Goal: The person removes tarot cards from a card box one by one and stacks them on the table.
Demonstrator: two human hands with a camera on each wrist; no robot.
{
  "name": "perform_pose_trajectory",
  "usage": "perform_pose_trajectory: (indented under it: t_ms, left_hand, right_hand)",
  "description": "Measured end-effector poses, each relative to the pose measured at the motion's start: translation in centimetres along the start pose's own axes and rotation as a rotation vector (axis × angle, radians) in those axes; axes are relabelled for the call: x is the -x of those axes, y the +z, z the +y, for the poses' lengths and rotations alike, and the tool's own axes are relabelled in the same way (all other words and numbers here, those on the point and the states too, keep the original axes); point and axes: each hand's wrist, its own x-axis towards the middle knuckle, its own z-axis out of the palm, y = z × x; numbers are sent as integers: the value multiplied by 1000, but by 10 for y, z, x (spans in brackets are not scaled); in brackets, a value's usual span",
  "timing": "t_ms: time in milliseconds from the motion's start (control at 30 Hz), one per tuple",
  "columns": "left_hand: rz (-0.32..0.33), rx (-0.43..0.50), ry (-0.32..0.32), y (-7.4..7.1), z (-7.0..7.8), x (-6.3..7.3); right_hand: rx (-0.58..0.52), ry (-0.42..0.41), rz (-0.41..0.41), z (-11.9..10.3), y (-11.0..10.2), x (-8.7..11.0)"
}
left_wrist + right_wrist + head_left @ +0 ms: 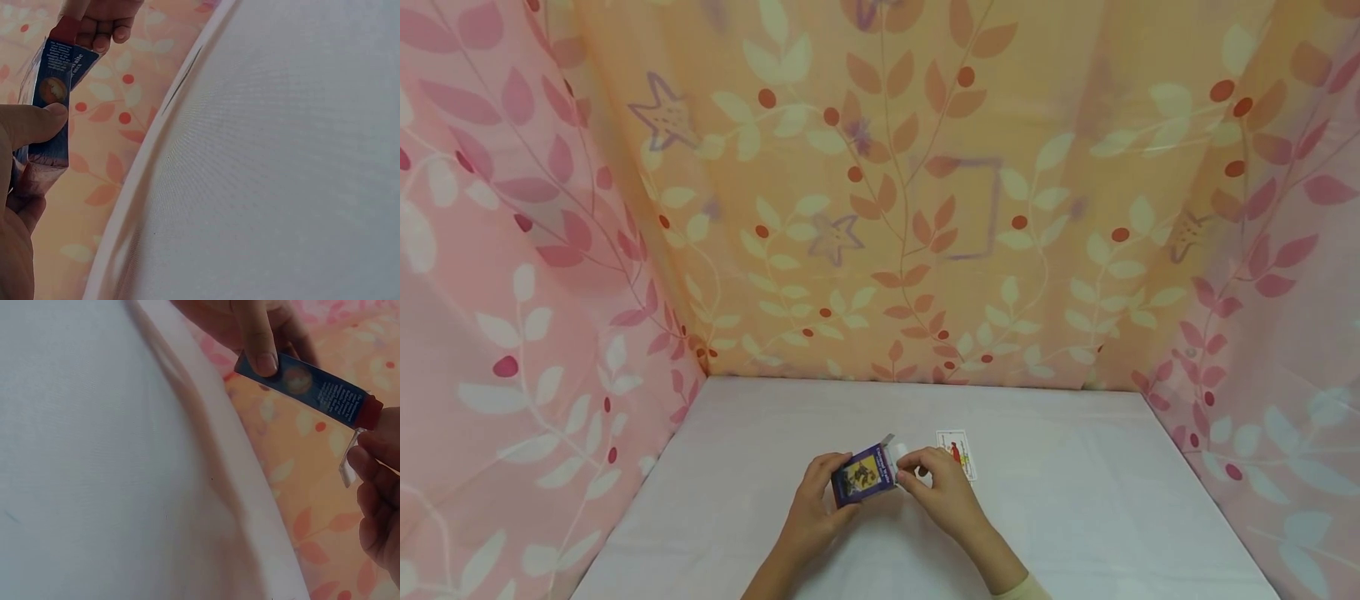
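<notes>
My left hand (817,507) grips a small blue and purple card box (863,475) by its sides, thumb along one narrow edge. Printed on the box front is a yellow picture with lettering above it. The box tilts, its opened end toward my right hand (946,493). At that end, the curled fingers of my right hand pinch a pale flap (349,467), close beside a red end part (370,412). The left wrist view shows the box's narrow side (55,87) with small print and a round picture. What lies inside the box is hidden.
A white card (957,455) with a red figure lies on the white-covered table (760,433), just beyond my right hand and partly covered by it. Patterned cloth curtains (895,250) stand along the back and both sides of the table.
</notes>
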Motion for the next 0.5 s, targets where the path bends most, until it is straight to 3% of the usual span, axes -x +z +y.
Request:
perform_pose_trajectory:
  t_ms: [500]
  left_hand:
    - [8, 2, 41, 0, 0, 0]
  right_hand:
    - [17, 54, 41, -5, 4, 0]
